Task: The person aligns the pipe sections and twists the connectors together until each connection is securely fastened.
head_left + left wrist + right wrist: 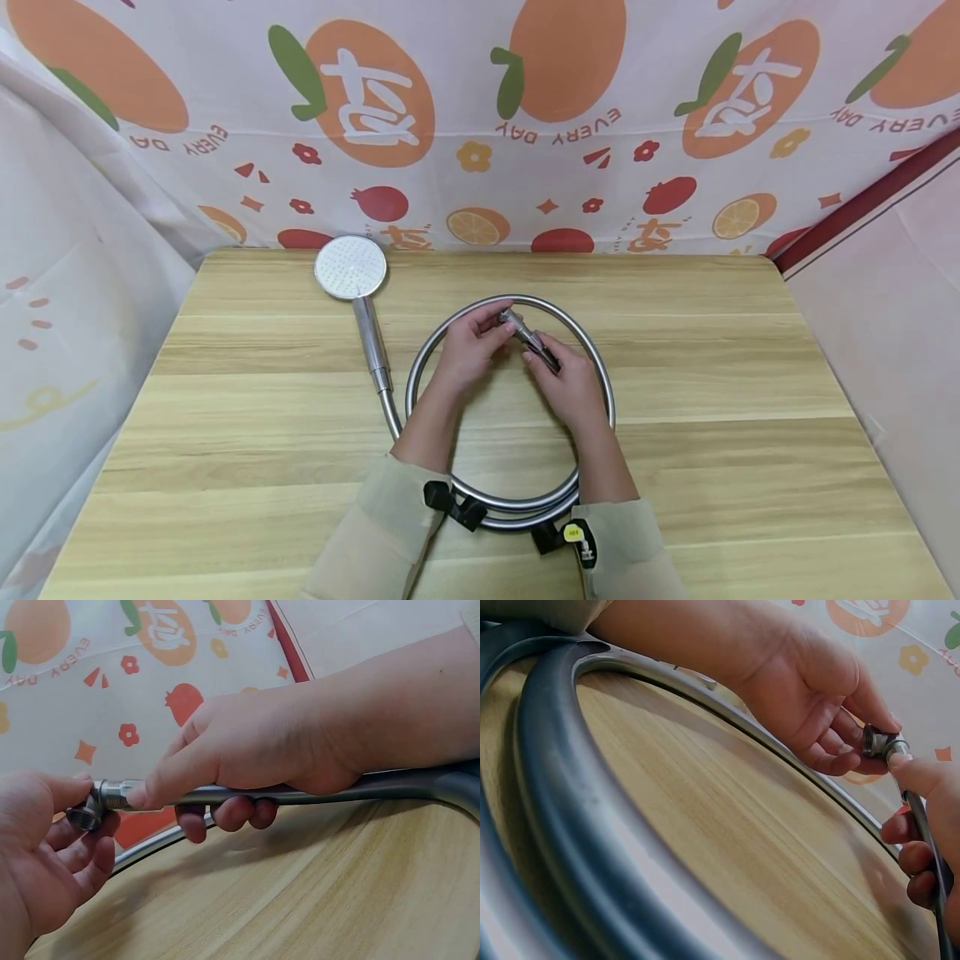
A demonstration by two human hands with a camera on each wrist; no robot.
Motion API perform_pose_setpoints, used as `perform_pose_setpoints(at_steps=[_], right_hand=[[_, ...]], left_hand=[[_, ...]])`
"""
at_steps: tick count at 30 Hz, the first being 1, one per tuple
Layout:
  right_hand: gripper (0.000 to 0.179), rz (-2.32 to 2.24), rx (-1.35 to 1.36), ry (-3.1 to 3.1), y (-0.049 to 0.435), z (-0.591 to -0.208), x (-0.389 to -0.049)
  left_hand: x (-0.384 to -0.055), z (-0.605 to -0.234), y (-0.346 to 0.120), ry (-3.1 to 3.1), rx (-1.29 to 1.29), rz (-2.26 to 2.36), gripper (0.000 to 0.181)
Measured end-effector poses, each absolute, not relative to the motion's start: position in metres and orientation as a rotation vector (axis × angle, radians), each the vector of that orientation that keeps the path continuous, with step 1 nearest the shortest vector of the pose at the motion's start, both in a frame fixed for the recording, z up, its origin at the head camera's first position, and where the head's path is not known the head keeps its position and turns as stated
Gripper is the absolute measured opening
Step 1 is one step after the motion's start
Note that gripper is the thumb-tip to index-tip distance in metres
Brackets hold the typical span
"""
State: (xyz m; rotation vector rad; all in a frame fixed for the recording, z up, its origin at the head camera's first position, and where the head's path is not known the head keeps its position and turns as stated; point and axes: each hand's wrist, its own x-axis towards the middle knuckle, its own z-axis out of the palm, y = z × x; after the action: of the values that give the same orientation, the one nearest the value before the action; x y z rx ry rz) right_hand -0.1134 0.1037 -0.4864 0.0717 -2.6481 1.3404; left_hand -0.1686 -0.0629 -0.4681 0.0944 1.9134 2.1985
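Note:
My left hand pinches a small metal elbow fitting between thumb and fingers; its threaded open mouth shows in the left wrist view. The fitting sits at the end of a silver shower hose. My right hand grips the hose just behind the fitting, its thumb over the connecting nut and fingers curled below. Both hands are over the middle of the coiled hose. A round shower head with a chrome handle lies face up to the left, joined to the hose's other end.
The hose loops lie on a wood-grain table, crossing under both forearms. Black wrist cameras are strapped over the sleeves. A fruit-print cloth hangs behind the table's far edge, and white cloth hangs at the left.

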Motion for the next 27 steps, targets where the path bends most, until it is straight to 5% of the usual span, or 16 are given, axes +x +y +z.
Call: perform_pose_setpoints(at_steps=[27], right_hand=[[0.026,1.468,-0.043,-2.611,0.1017,-0.4851,-0.1128]], left_hand=[[-0.1697,-0.4684,-0.0625,1.915,0.065,2.196,0.041]])
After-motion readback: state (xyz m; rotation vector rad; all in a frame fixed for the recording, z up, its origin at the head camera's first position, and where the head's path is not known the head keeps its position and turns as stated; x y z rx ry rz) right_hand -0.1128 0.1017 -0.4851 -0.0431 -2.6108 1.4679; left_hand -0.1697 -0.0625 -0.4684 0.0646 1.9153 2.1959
